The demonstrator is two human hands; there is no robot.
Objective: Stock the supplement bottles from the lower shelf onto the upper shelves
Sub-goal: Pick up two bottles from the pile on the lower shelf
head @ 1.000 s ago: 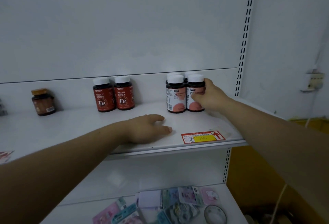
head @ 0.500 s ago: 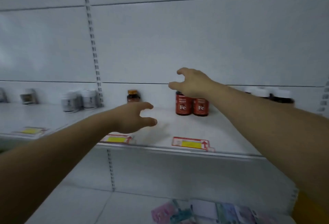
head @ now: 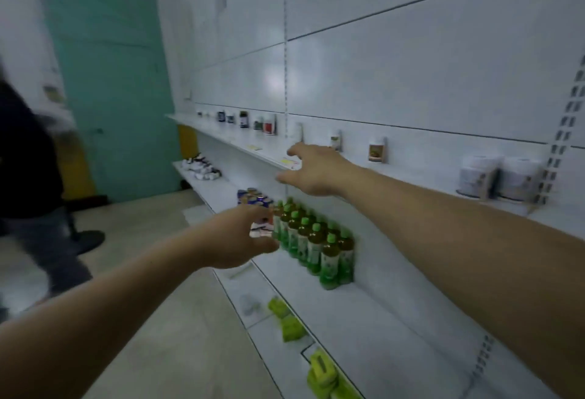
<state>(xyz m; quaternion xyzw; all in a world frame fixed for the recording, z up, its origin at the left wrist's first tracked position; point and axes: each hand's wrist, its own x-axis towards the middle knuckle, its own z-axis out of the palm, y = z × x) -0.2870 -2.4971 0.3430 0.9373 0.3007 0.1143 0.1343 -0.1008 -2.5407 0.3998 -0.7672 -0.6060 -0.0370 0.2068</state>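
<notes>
A long wall of white shelving (head: pixel 411 66) runs down the right side of the room towards a teal door (head: pixel 107 82) at the far end. Pale floor (head: pixel 152 319) lies open between the shelves and another person (head: pixel 28 161) in dark clothes, blurred, on the left. The upper shelf (head: pixel 228 134) carries the supplement bottles (head: pixel 269 124), set singly and in small groups along the back panel with bare stretches between them. Two white tubs (head: pixel 500 178) stand close together by the slotted upright on the right. On the lower shelf (head: pixel 364 319) a tight block of green-capped drink bottles (head: pixel 313 246) stands against the back, with some cans (head: pixel 253 199) just beyond it and green packets (head: pixel 291 325) along the front edge. The right hand (head: pixel 316 170) is out before the upper shelf's lip, fingers spread, holding nothing; whether it touches the lip I cannot tell. The left hand (head: pixel 237 237) hovers lower, before the drink bottles, thumb and fingers parted wide, also holding nothing.
</notes>
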